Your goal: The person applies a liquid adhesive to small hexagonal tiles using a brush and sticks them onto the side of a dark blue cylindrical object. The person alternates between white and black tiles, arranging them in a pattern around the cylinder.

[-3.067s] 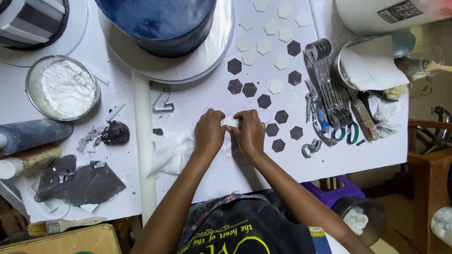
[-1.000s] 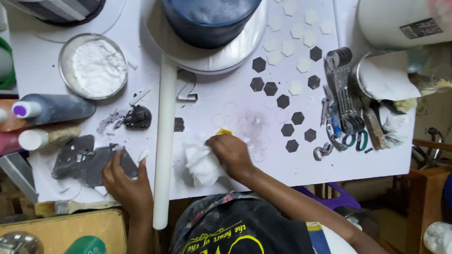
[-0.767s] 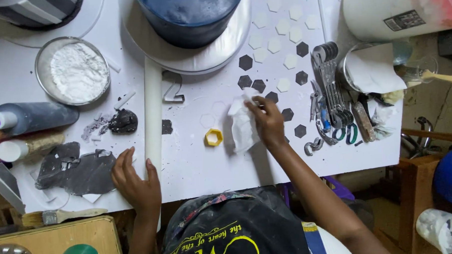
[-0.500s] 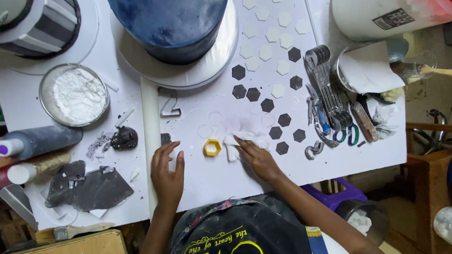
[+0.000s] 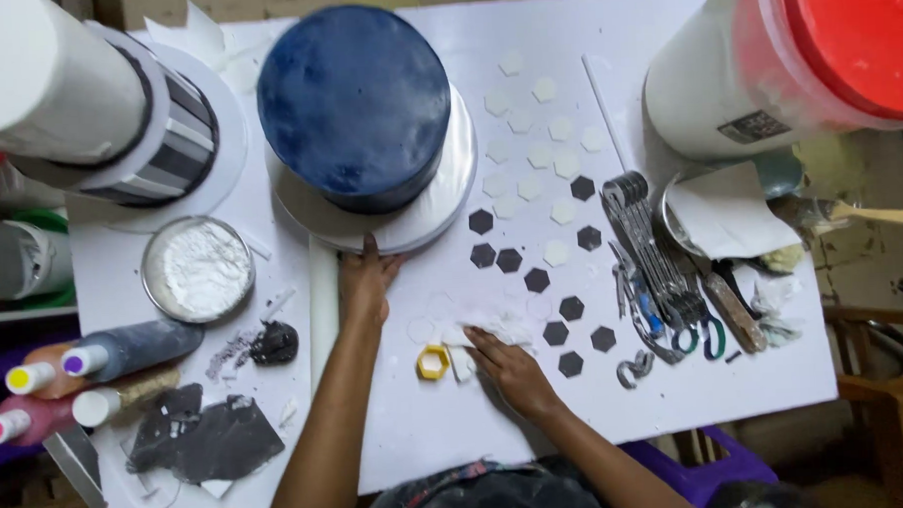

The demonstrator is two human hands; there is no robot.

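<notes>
My left hand (image 5: 365, 279) reaches forward, fingertips touching the edge of the round silver board (image 5: 440, 199) under a dark blue round cake (image 5: 356, 107). My right hand (image 5: 505, 359) presses fingertips on a thin white sheet of rolled paste (image 5: 494, 328) on the white table (image 5: 577, 420). A small yellow hexagon cutter (image 5: 432, 362) lies just left of that hand. Black hexagon cut-outs (image 5: 537, 279) and white hexagon cut-outs (image 5: 538, 156) are spread beyond it.
A striped black-and-white cake (image 5: 157, 124) stands far left, a tin of white powder (image 5: 197, 270) beside it. Squeeze bottles (image 5: 95, 357) and scraps of black paste (image 5: 203, 438) lie at left. Metal cutters and tools (image 5: 662, 267) and a red-lidded bucket (image 5: 815, 51) sit at right.
My left hand has moved forward from the table near me to the cake board's edge. My right hand stays on the white paste by the yellow cutter.
</notes>
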